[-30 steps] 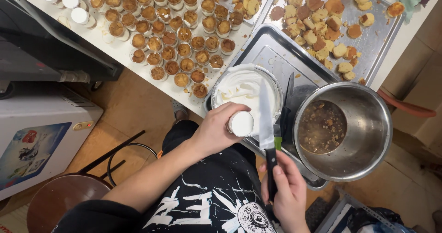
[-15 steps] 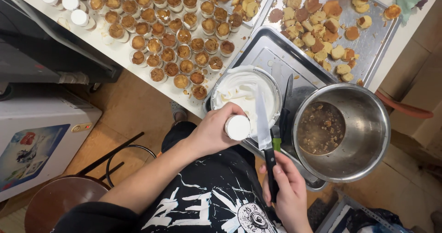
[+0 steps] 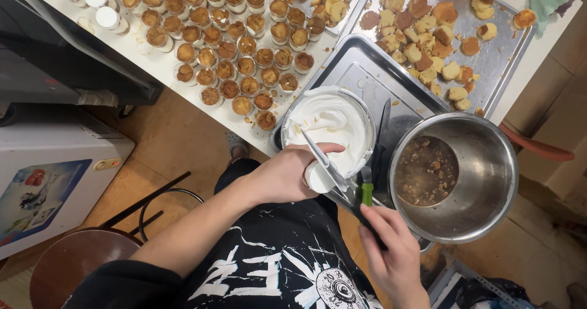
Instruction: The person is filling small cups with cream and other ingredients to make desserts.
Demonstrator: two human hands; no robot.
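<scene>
**Knife met cup over the cream bowl**

Head view, the only 1 we had. The left hand was out in front of the black printed shirt, fingers curled tight around a small cup topped with white cream, and it held that cup right at the near rim of the cream bowl. The right hand sat lower, fingers closed on the dark handle of a knife with a green collar, and the blade ran up and left, lying flat across the top of the cup with its tip over the cream. Blade and cup were touching, no gap to see.

Just right of the bowl stood a steel pot with a brown, crumbly liquid in the bottom. Both bowl and pot rested on a steel tray. Beyond that tray lay a second tray scattered with small round cake pieces, pale and brown.

To the left, the white table was packed with rows of little filled cups, brown on top, and 3 white-topped ones at the far corner. Down on the floor sat a round stool and a white box-shaped appliance.
</scene>
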